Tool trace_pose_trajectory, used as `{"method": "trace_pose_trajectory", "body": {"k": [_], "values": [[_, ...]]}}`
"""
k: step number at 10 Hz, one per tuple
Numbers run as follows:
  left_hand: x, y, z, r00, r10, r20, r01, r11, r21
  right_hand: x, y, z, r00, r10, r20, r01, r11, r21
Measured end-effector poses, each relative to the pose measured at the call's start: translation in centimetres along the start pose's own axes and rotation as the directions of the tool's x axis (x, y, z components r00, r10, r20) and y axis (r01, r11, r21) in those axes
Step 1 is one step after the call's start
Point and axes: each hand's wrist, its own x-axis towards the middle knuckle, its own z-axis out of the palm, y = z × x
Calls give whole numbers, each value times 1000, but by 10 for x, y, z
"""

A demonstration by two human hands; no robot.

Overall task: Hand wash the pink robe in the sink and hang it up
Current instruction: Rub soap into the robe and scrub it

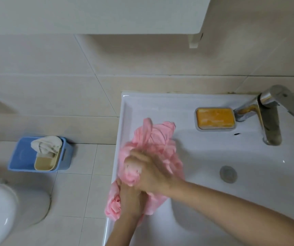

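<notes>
The pink robe (153,139) lies bunched on the left side of the white sink (213,157), with a fold hanging over the sink's left rim. My right hand (153,173) reaches in from the lower right and grips a wad of the wet pink cloth. My left hand (130,199) comes up from below, under the right hand, with its fingers curled round the same bunch of cloth. The two hands overlap, so part of the left hand's fingers is hidden.
A yellow soap bar (215,118) sits in a grey dish at the sink's back. The chrome tap (270,114) stands at the right, the drain (228,174) below it. On the floor to the left are a blue bin (23,155) holding a cloth and a toilet (9,210).
</notes>
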Motion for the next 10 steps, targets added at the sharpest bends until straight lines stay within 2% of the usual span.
{"method": "trace_pose_trajectory", "body": {"k": [1,2,3,4,5,6,7,8,9,10], "values": [[10,-25,11,911,408,-55,-383,888,254,13,38,9,964,-261,-57,266,955,132],[9,-51,3,945,324,36,-319,895,311,75,89,-24,943,320,-94,-329,939,-104],[1,-34,-12,947,316,52,-318,907,275,111,84,-44,845,534,-10,-532,843,81],[-12,-21,-19,931,365,-13,-359,922,143,76,73,-66,933,254,254,-342,845,410],[-26,-20,-15,885,456,95,-462,836,295,52,78,-110,897,66,438,-24,995,-101],[-21,-28,3,881,369,295,-473,669,574,22,80,-113,847,138,514,274,715,-643],[-10,-31,-2,873,442,206,-482,719,500,12,84,-82,865,-17,501,441,501,-744],[1,-23,-14,879,464,111,-476,838,267,33,86,-73,833,54,551,425,576,-699],[8,-7,-34,987,141,75,-126,977,-171,47,72,-80,852,74,519,291,757,-585],[8,2,-50,947,-263,185,321,793,-518,67,50,-92,879,247,407,-26,879,-476]]}}
